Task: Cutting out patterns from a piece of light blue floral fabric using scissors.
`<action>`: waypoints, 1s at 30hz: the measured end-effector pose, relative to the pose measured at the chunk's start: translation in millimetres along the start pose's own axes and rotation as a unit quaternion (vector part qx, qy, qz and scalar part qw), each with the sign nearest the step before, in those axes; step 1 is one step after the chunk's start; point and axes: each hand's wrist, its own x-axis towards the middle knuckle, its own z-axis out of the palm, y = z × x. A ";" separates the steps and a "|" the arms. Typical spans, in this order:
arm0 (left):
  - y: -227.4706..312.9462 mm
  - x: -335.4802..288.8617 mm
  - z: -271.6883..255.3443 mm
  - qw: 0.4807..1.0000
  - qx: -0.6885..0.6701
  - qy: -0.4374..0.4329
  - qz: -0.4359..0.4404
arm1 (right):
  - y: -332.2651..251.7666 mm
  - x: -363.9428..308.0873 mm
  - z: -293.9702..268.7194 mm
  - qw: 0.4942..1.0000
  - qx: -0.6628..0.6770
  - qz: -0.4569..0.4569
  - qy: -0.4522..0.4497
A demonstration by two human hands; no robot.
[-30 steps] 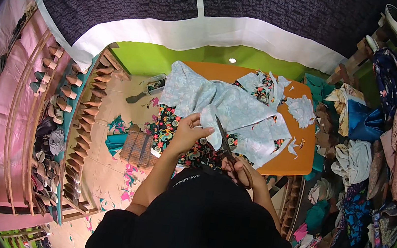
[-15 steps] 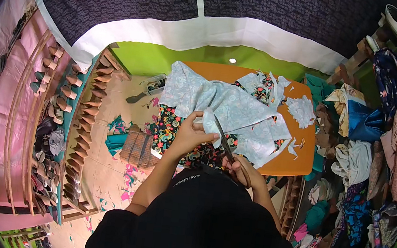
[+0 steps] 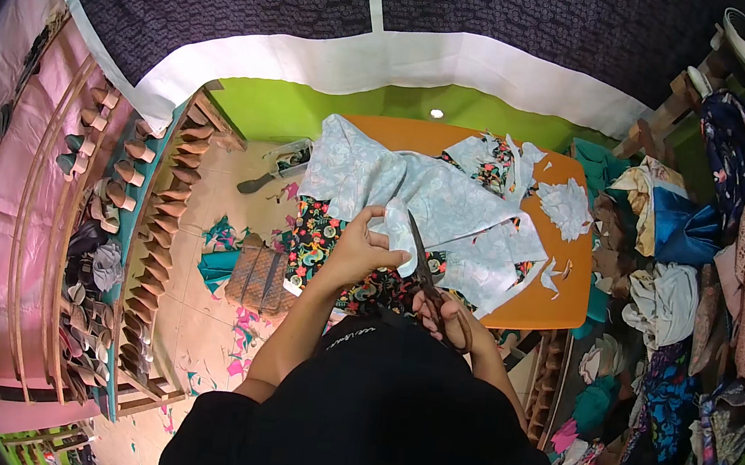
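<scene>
Single head-worn fisheye view, looking steeply down, close over orange table [image 3: 560, 297], edges bending outward

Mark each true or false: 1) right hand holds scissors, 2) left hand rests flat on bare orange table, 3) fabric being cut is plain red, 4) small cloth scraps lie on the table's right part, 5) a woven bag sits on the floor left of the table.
1) True: the right hand holds the dark metal scissors.
2) False: the left hand pinches the pale blue patterned cloth, not the orange table.
3) False: it is pale blue with a faint pattern.
4) True: white cloth scraps lie there.
5) True: brown woven bag on the tiled floor.
</scene>
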 end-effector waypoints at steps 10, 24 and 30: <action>7.9 -2.0 2.1 1.000 -0.004 0.008 -0.006 | -9.8 -0.9 -6.9 0.995 -0.063 0.077 -0.017; 11.1 -3.8 3.3 1.000 0.016 0.018 0.000 | -6.9 3.7 -12.5 0.981 -0.194 0.016 0.017; 4.9 -0.3 4.5 0.999 -0.037 0.028 0.016 | -13.0 3.2 -9.6 0.956 -0.288 0.003 0.055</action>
